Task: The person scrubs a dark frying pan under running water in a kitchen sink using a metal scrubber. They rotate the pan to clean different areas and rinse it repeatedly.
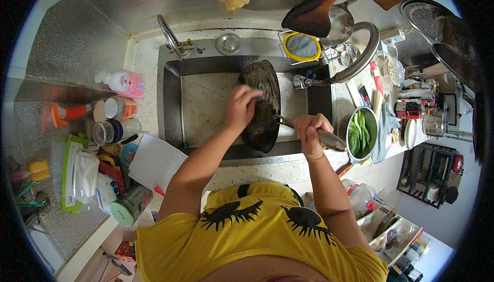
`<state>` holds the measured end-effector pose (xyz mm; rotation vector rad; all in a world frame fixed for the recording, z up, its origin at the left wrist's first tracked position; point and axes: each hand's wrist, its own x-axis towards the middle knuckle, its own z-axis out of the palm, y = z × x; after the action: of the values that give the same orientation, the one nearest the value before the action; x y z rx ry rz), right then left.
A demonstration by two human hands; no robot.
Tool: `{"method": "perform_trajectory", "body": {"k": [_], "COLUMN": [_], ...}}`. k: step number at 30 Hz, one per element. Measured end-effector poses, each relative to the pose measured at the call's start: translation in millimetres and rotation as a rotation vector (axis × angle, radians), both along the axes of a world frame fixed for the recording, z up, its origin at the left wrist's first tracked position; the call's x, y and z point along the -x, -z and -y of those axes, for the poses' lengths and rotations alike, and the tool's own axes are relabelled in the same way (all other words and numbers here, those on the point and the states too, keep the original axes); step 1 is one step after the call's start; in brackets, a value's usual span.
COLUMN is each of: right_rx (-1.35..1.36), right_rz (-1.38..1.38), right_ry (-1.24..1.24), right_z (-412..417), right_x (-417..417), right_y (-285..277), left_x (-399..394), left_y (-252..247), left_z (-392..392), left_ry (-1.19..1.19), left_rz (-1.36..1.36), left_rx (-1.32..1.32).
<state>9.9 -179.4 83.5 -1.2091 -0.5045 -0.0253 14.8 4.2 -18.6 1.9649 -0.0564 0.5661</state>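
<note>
A dark wok [262,127] is tilted on its side over the stainless steel sink [208,104]. My right hand [313,135] is closed around the wok's metal handle [331,140], to the right of the pan. My left hand [242,108] is at the wok's left side, its fingers bent and spread in front of the dark surface; whether the fingertips touch it cannot be told. Nothing shows in that hand. The curved hose faucet [359,58] ends in a spray head [300,82] over the right part of the basin.
Right of the sink stands a pan with green leaves [359,133]. A yellow-rimmed scrubber [301,46] rests in a wire rack behind. Wooden spatulas [314,12] hang overhead. On the left are a pink pump bottle [125,84], jars [115,108] and a white sheet [156,162].
</note>
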Motion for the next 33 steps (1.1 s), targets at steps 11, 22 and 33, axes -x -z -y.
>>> {"method": "perform_trajectory", "body": {"k": [11,22,33], "right_rx": [-0.038,-0.026,-0.031], "right_rz": [-0.011,0.011,0.025], "right_ry": [0.05,0.008,-0.024], "right_z": [-2,6,-15], "right_x": [0,6,8], "right_y": [2,4,3], "left_x": [-88,-13,-134], "left_y": [25,-12,38], "left_z": [-17,8,-27], "left_ry": [0.031,0.137,-0.011], "left_rz": [-0.242,0.031,-0.513], "left_rx": [-0.07,-0.041,-0.096]}}
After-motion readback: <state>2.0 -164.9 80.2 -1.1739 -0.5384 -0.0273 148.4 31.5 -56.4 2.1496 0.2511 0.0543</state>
